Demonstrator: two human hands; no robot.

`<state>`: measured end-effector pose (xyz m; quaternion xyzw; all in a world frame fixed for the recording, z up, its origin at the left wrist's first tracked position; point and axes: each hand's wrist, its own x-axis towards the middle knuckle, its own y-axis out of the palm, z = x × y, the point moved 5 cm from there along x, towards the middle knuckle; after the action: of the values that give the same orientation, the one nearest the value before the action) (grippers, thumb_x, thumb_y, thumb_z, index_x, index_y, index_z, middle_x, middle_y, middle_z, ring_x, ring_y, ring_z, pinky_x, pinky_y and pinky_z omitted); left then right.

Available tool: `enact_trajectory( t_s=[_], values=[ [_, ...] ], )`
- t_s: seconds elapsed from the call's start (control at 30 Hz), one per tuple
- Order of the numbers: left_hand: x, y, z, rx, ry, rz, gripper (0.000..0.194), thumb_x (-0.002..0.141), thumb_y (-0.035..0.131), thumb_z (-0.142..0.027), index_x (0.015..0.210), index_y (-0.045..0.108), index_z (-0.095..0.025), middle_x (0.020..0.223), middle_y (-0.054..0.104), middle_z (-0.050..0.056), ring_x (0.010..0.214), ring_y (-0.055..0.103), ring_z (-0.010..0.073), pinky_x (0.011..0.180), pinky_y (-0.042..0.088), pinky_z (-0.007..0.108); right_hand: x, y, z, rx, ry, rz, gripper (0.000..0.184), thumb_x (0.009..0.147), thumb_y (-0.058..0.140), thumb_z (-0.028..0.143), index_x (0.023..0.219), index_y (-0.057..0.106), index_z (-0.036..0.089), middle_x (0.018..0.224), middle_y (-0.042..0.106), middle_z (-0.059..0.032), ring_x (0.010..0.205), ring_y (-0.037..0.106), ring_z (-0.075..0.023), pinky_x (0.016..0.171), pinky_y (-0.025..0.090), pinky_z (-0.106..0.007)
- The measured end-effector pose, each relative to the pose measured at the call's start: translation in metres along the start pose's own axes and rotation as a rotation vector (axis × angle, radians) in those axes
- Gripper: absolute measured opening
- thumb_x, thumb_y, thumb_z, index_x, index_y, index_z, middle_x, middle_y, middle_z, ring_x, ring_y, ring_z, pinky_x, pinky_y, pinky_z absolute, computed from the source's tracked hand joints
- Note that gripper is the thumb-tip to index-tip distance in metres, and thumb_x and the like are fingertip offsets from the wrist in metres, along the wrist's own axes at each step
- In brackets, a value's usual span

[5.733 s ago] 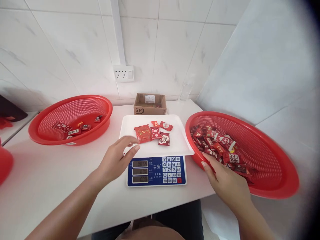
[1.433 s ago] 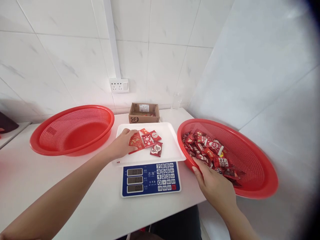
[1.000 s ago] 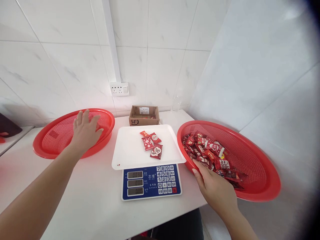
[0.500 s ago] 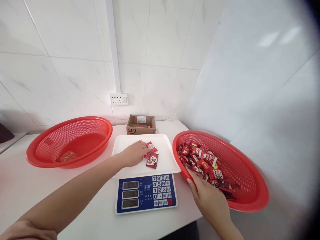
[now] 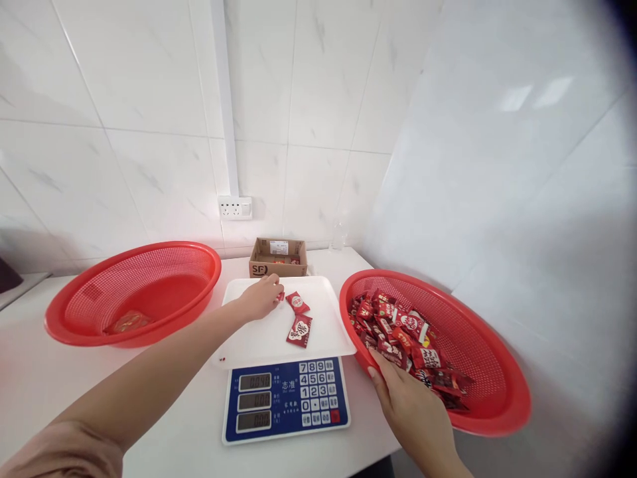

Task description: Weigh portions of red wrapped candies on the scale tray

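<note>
Over the white tray [image 5: 328, 325] of a digital scale [image 5: 286, 401], my left hand [image 5: 261, 299] is closed in a pinch on a small red candy packet [image 5: 281, 297], most of it hidden by the fingers. To the right of that hand, two more packets rest on the tray: a red candy packet [image 5: 297, 303] and a darker red packet with white lettering [image 5: 299, 330]. My right hand [image 5: 415, 411] grips the near left rim of a red plastic basket [image 5: 490, 372]. Many wrapped candies [image 5: 408, 332] are heaped in this tilted basket.
At the left stands another red basket [image 5: 149, 249] with a clear bag [image 5: 128, 322] of something in it. An open cardboard box [image 5: 279, 269] sits behind the scale, near the wall socket [image 5: 235, 208]. A tiled wall [image 5: 159, 172] closes off the back.
My left hand has moved back and left on the tray with a packet, away from the two lying there. My right hand stays on the basket rim. The view has tilted slightly up.
</note>
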<state>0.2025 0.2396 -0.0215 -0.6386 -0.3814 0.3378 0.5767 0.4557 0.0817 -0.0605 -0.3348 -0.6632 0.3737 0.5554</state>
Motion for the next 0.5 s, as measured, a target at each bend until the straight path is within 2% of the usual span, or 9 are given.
enact_trajectory(
  t_s=[0.2, 0.33, 0.5],
  values=[
    [0.005, -0.005, 0.000, -0.018, -0.090, -0.039, 0.030, 0.089, 0.053, -0.036, 0.110, 0.056, -0.015, 0.105, 0.061, 0.007, 0.092, 0.060, 0.0178, 0.079, 0.052, 0.038, -0.001, 0.002, -0.002, 0.030, -0.017, 0.003, 0.039, 0.096, 0.032, 0.029, 0.119, 0.063, 0.019, 0.102, 0.074, -0.0056, 0.079, 0.072, -0.0186, 0.059, 0.055, -0.027],
    [0.015, 0.001, -0.019, -0.027, -0.027, -0.028, 0.031, 0.089, 0.053, -0.036, 0.113, 0.055, -0.016, 0.108, 0.061, 0.007, 0.093, 0.060, 0.0178, 0.080, 0.052, 0.039, -0.001, 0.006, -0.003, 0.011, 0.006, 0.039, 0.041, 0.096, 0.031, 0.030, 0.120, 0.063, 0.021, 0.103, 0.073, -0.0063, 0.079, 0.072, -0.0188, 0.057, 0.055, -0.026],
    [0.026, 0.015, -0.040, 0.021, 0.007, 0.024, 0.030, 0.088, 0.055, -0.036, 0.110, 0.057, -0.016, 0.110, 0.060, 0.007, 0.098, 0.059, 0.0194, 0.084, 0.051, 0.041, -0.001, 0.009, -0.002, -0.010, -0.002, 0.013, 0.047, 0.097, 0.026, 0.034, 0.117, 0.065, 0.017, 0.101, 0.074, -0.0062, 0.079, 0.072, -0.0188, 0.058, 0.055, -0.026]
  ],
)
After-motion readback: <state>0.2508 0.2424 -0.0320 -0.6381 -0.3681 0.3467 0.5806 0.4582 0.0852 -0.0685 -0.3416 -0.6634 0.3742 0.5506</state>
